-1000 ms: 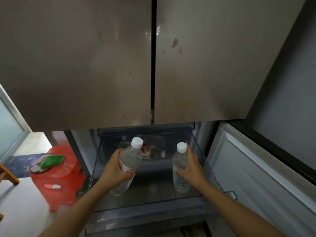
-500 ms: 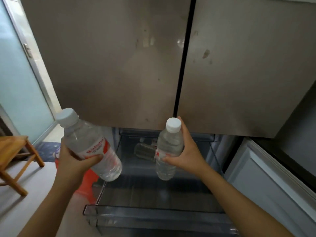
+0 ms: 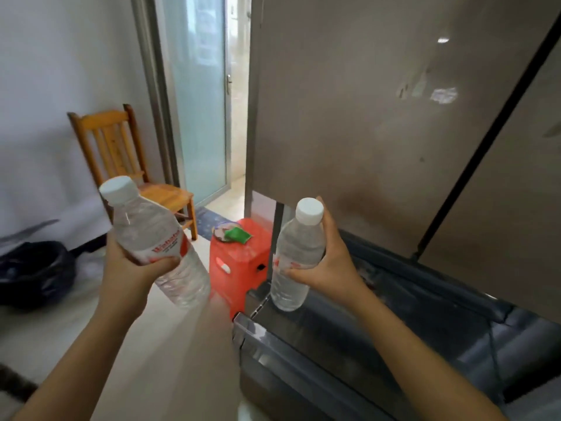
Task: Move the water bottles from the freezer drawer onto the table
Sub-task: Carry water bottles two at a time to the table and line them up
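Far left: black bag [image 3: 33, 271], wooden chair [image 3: 121, 153] behind. Grips tilted left bottle [image 3: 151, 238] in curled left hand [image 3: 133, 268], over the floor. Past the red stool [image 3: 239, 259], clasps near-upright right bottle [image 3: 299, 247] in right hand [image 3: 331, 262], fingers wrapped round, above open freezer drawer's [image 3: 261, 338] left edge.

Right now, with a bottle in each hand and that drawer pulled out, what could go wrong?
The freezer drawer juts out low; turning away, the person might bump it. The left hand and the right hand each grip a bottle, so neither is free to shut it. The left bottle is tilted and, if cold-slick, could slip.
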A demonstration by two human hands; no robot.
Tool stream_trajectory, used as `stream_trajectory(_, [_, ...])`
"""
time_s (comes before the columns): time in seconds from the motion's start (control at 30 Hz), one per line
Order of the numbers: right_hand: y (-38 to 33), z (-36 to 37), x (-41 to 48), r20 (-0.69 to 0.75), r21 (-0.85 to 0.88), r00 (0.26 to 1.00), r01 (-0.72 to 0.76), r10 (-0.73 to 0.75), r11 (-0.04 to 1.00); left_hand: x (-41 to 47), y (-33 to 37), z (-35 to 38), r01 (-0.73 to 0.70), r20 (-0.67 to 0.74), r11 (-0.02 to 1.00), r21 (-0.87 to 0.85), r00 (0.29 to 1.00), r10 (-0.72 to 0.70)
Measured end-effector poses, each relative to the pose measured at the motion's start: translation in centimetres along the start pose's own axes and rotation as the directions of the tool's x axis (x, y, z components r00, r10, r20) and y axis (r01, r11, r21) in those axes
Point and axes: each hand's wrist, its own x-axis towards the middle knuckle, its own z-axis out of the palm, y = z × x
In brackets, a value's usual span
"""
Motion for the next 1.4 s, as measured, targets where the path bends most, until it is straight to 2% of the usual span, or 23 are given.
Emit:
stream_trajectory(0.17, [-1.3, 1.3, -0.3, 0.099, 0.015, 0.992, 0.072, -0.073, 0.997, -4.8, 1.1, -2.6, 0.067, -0.108, 0.997, 0.029, 0.992, -0.063])
stream_trajectory(0.33, [-3.0, 2.6, -2.6, 0.24, 0.113, 0.951, 0.174, -0.196, 0.978, -12.4, 1.9, -6.4, 0.147, -0.325, 0.98, 0.137, 0.941, -0.096])
stream_trajectory(0.43, [-4.4, 4.8, -4.3, 0.357, 0.186, 0.91, 0.153, -0.212, 0.971, -17.0, 2.2, -9.7, 0.209, -0.421, 0.963, 0.173, 0.899, -0.119])
stream_trajectory(0.5, [-4.3, 6.1, -4.8, 0.362, 0.168, 0.91, 0.151, -0.203, 0.974, -18.7, 2.0, -11.0, 0.232, -0.429, 0.959, 0.16, 0.892, -0.144])
stream_trajectory(0.6, [-4.9, 9.6, -6.2, 0.457, 0.163, 0.862, 0.162, -0.219, 0.973, -22.7, 2.9, -13.7, 0.277, -0.501, 0.947, 0.163, 0.85, -0.163])
stream_trajectory(0.77, [-7.8, 16.1, -9.4, 0.586, 0.16, 0.768, 0.203, -0.258, 0.966, -29.4, 5.0, -19.1, 0.269, -0.647, 0.954, 0.134, 0.752, -0.121])
stream_trajectory(0.93, [-12.5, 22.6, -13.2, 0.624, 0.226, 0.71, 0.236, -0.327, 0.945, -35.7, 7.3, -27.2, 0.259, -0.755, 0.961, 0.091, 0.647, -0.103])
stream_trajectory(1.1, [-17.6, 29.8, -17.9, 0.605, 0.227, 0.73, 0.223, -0.317, 0.948, -42.3, 9.8, -35.8, 0.29, -0.83, 0.95, 0.117, 0.554, -0.067])
stream_trajectory(1.23, [-21.5, 35.5, -22.1, 0.614, 0.226, 0.711, 0.257, -0.343, 0.939, -47.9, 11.0, -43.2, 0.333, -0.87, 0.934, 0.127, 0.491, -0.057])
stream_trajectory(1.4, [-26.3, 42.0, -27.0, 0.666, 0.269, 0.641, 0.27, -0.381, 0.924, -51.9, 11.3, -51.8, 0.381, -0.898, 0.912, 0.15, 0.438, -0.035])
